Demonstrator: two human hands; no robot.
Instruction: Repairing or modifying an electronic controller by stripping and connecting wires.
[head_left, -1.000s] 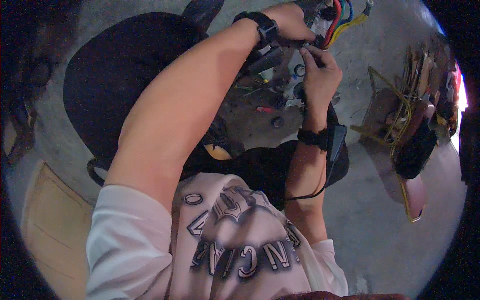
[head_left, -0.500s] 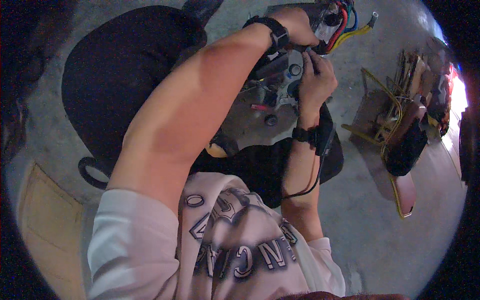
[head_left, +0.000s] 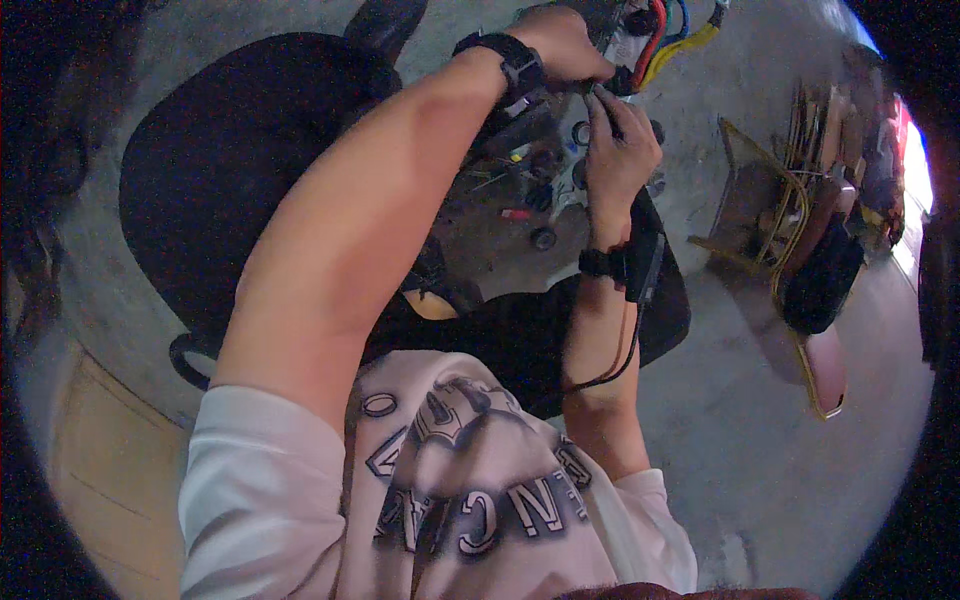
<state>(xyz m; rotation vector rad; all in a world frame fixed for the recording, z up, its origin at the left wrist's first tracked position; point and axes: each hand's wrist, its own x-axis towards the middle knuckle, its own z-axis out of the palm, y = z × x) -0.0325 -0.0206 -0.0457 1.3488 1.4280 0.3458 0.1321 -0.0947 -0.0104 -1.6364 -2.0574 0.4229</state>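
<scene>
At the top of the head view my left hand [head_left: 560, 45] is closed, its fingertips beside the dark end of a bundle of thick cables. The red cable [head_left: 655, 30], the yellow cable [head_left: 680, 52] and a blue one curve up and away from there. Just below, my right hand [head_left: 622, 155] is pinched, thumb and fingers meeting at the left hand's fingertips. Whatever small piece sits between the hands is too dark and covered to make out. Behind them lies a dark machine part [head_left: 520, 125], partly hidden by my left forearm.
On the floor below the hands lie a small round black part [head_left: 543, 238], a red piece [head_left: 515, 214] and thin tools. A tipped folding chair [head_left: 820, 270] with a yellowish frame stands at right. A wooden board [head_left: 120, 470] is at lower left.
The whole view has shifted a little, so hands and cables appear higher and slightly left. Both hands stay together at the same spot by the cable end.
</scene>
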